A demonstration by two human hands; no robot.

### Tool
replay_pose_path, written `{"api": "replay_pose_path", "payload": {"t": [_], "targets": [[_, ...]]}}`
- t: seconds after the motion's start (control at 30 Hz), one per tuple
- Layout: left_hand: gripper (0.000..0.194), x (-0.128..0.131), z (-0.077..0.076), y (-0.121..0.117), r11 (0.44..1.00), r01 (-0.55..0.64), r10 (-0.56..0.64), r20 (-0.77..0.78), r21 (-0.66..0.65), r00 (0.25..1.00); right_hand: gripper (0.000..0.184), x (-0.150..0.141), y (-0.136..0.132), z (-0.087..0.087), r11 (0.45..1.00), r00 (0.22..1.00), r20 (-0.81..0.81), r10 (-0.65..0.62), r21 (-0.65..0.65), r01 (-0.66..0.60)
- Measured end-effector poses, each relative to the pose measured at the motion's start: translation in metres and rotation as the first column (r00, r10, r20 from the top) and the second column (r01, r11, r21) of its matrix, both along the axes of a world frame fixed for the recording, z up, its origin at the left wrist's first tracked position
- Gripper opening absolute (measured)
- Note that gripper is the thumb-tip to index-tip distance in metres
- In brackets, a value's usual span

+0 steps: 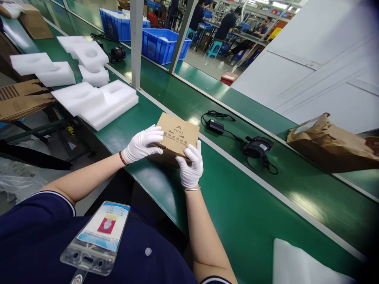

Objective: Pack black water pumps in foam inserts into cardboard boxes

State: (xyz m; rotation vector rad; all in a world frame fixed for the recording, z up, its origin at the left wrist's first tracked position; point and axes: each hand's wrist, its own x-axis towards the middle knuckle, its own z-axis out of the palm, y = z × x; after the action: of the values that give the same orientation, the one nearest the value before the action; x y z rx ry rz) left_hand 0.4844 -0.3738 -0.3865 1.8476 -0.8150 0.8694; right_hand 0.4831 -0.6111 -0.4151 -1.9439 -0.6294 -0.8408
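Glossy green surface of a long table (237, 221) runs diagonally through a busy workshop, with a pale strip (237, 169) along its length. Near the table's close edge, a small brown cardboard box (181, 136), printed in black with "ZKSJ" and a line about a brushless DC pump, sits between two white-gloved hands. Left grip (142, 144) presses its fingers and thumb around the box's left corner; right grip (192, 166) pinches the right corner, thumb against the front side. Whether the box rests on the table or is slightly raised, I cannot tell.

Beyond the strip, to the right of the box, lie a black rectangular power adapter (215, 126) with its cable and a round black pump (258, 146). To the left stand white foam blocks (109, 112) with round hollows, some overlapping. A white soft sheet (304, 264) lies at the lower right. Farther out are a crumpled brown paper-covered package (331, 138), blue plastic crates (161, 45), and people (227, 25) seated at other work stations.
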Motion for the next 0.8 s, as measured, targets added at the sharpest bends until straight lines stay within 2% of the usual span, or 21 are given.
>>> {"api": "replay_pose_path", "payload": {"t": [0.13,0.27,0.3,0.43,0.5,0.6,0.7,0.8], "targets": [[0.048,-0.007,0.004,0.003,0.999,-0.02,0.018,0.067,0.035,0.998,0.032,0.007,-0.003,0.0,0.997,0.981,0.174,0.08,-0.003,-0.08],[0.067,-0.014,0.003,0.002,0.992,-0.079,0.074,0.061,0.095,0.995,0.039,0.007,-0.001,0.001,0.996,0.976,0.199,0.083,0.01,-0.087],[0.064,-0.015,0.001,0.002,0.989,-0.091,0.085,0.058,0.118,0.995,0.039,0.006,-0.002,0.0,0.996,0.977,0.198,0.081,0.011,-0.085],[0.03,-0.015,-0.007,0.006,0.969,-0.121,0.121,0.011,0.216,0.993,0.036,0.003,-0.003,0.002,0.998,0.977,0.205,0.065,-0.029,-0.06],[0.025,-0.014,-0.009,0.008,0.96,-0.133,0.14,-0.009,0.247,0.99,0.034,0.0,-0.002,0.01,0.995,0.979,0.203,0.024,-0.102,-0.003],[0.023,-0.015,-0.007,0.009,0.956,-0.133,0.138,0.0,0.26,0.99,0.025,-0.009,0.008,0.032,0.963,0.985,0.167,-0.039,-0.257,0.082],[0.041,-0.022,-0.006,0.005,0.964,-0.145,0.172,-0.107,0.223,0.979,0.025,-0.019,0.017,0.053,0.924,0.997,0.082,0.001,-0.38,0.03],[0.065,-0.03,-0.011,-0.005,0.991,-0.126,0.135,-0.292,0.047,0.947,0.026,-0.025,0.02,0.059,0.899,0.996,0.034,0.08,-0.434,-0.058]]}}
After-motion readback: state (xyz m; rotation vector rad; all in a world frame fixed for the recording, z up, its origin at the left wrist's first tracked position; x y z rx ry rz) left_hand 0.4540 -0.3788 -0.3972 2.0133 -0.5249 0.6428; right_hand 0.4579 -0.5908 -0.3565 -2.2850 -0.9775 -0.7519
